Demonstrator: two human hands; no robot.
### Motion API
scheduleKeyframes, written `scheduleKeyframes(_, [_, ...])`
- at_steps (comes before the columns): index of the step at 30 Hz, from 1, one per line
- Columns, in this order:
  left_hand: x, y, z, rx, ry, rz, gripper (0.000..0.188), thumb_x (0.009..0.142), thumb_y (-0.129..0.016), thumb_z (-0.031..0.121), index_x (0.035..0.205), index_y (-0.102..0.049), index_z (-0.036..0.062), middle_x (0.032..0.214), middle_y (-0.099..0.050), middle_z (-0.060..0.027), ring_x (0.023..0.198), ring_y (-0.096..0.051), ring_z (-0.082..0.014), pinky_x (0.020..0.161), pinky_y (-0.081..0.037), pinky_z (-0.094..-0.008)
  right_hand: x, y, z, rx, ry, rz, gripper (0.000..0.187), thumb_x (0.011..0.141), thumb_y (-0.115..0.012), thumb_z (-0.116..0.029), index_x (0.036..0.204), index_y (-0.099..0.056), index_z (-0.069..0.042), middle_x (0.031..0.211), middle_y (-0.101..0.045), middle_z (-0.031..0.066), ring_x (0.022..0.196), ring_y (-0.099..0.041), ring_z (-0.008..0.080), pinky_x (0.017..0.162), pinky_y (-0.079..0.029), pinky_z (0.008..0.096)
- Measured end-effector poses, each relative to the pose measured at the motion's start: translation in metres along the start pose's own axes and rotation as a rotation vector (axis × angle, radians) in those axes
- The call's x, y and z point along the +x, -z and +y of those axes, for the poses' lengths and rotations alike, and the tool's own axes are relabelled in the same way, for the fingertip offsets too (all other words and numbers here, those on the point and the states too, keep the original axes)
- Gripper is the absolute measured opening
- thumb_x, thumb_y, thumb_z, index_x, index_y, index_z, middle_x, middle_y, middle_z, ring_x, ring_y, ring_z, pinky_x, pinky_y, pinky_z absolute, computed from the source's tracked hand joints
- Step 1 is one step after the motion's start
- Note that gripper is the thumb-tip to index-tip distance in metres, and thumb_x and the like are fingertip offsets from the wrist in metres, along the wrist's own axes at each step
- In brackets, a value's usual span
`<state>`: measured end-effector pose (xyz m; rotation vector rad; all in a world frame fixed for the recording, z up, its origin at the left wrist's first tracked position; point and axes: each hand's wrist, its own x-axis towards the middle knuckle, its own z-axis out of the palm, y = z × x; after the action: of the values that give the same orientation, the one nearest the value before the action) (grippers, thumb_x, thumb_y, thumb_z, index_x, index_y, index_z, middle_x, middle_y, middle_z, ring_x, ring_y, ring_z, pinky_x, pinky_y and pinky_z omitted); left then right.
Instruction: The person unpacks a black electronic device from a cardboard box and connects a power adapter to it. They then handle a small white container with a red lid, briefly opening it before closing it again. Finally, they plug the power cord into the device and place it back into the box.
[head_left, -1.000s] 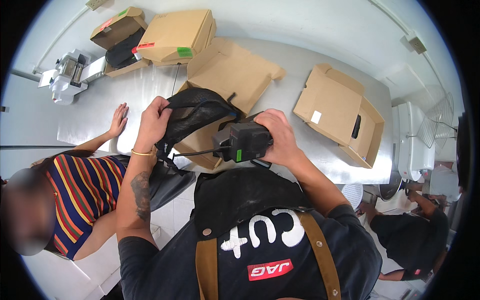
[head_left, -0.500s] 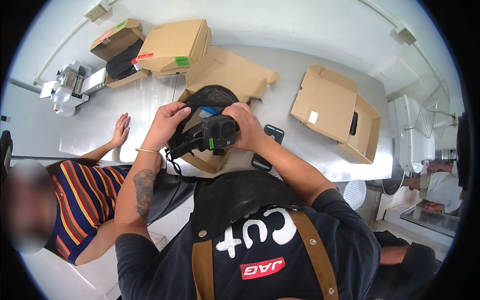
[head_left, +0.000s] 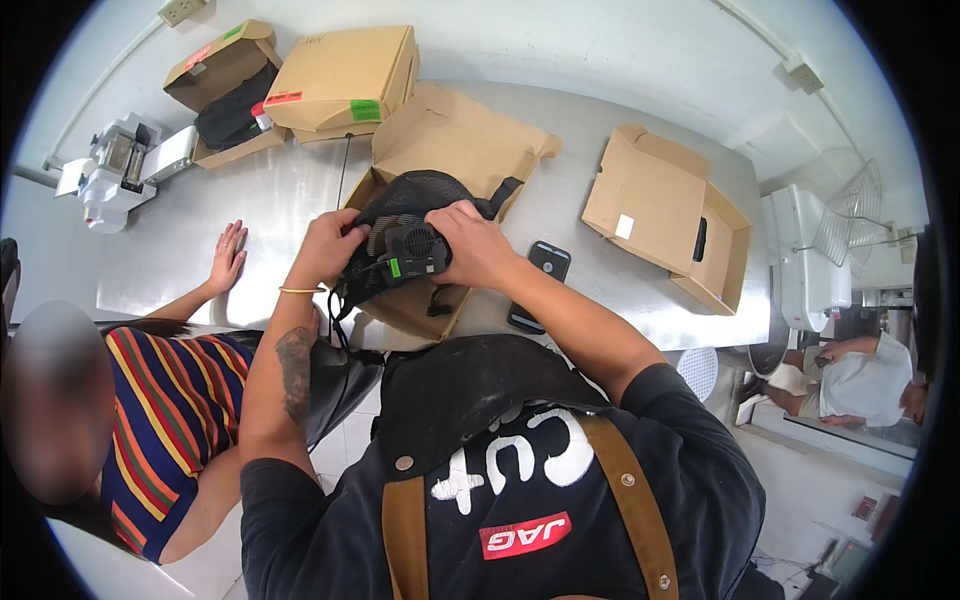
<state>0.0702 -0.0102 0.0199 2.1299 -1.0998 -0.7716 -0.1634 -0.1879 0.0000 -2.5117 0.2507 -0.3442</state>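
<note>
We grip the black fan unit [head_left: 408,250] with left hand [head_left: 325,250] and right hand [head_left: 475,245], both closed on it, over the open box [head_left: 455,150]; next, we judge, calls for lowering it in squarely.

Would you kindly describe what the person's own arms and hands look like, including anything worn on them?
Both forearms are bare to short black sleeves. The left hand has a thin gold-coloured bangle at the wrist, and a dark tattoo marks that forearm. The right hand wears nothing visible; no gloves on either.
</note>
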Motion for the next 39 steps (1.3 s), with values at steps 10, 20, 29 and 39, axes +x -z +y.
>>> scheduleKeyframes(10, [-0.071,0.003,0.013,0.109,-0.214,0.089,0.093,0.070,-0.094,0.027,0.151,-0.054,0.0065,0.121,-0.066,-0.0170,0.113,-0.066,-0.0349,0.101,-0.053,-0.0442,0.034,-0.028,0.008,0.091,-0.145,-0.190,0.081,0.061,-0.096,-0.041,0.125,-0.060,-0.006,0.117,-0.069,0.0156,0.115,-0.062,0.0381,0.100,-0.052,0.0463])
scheduleKeyframes(20, [-0.061,-0.044,-0.018,0.050,-0.106,0.085,0.091,0.074,-0.090,0.018,0.155,-0.048,0.0117,0.120,-0.066,-0.0169,0.111,-0.066,-0.0368,0.099,-0.053,-0.0452,0.028,-0.048,0.011,-0.073,-0.033,-0.187,0.079,0.064,-0.094,-0.033,0.130,-0.057,-0.011,0.120,-0.068,0.0128,0.120,-0.061,0.0364,0.096,-0.056,0.0476])
scheduleKeyframes(29, [-0.058,-0.049,-0.025,-0.009,-0.072,0.098,0.087,0.073,-0.092,0.011,0.152,-0.054,0.0105,0.115,-0.072,-0.0168,0.108,-0.070,-0.0319,0.098,-0.055,-0.0413,0.025,-0.050,0.012,-0.061,-0.050,-0.175,0.079,0.065,-0.093,-0.030,0.132,-0.057,-0.011,0.123,-0.068,0.0125,0.123,-0.060,0.0355,0.096,-0.057,0.0483])
scheduleKeyframes(39, [-0.058,-0.049,-0.027,0.006,-0.095,0.100,0.082,0.075,-0.090,0.014,0.150,-0.056,0.0096,0.110,-0.070,-0.0150,0.103,-0.068,-0.0333,0.092,-0.054,-0.0434,0.027,-0.047,0.010,-0.057,-0.057,-0.189,0.079,0.064,-0.092,-0.027,0.134,-0.058,-0.010,0.126,-0.068,0.0121,0.127,-0.059,0.0348,0.094,-0.059,0.0486])
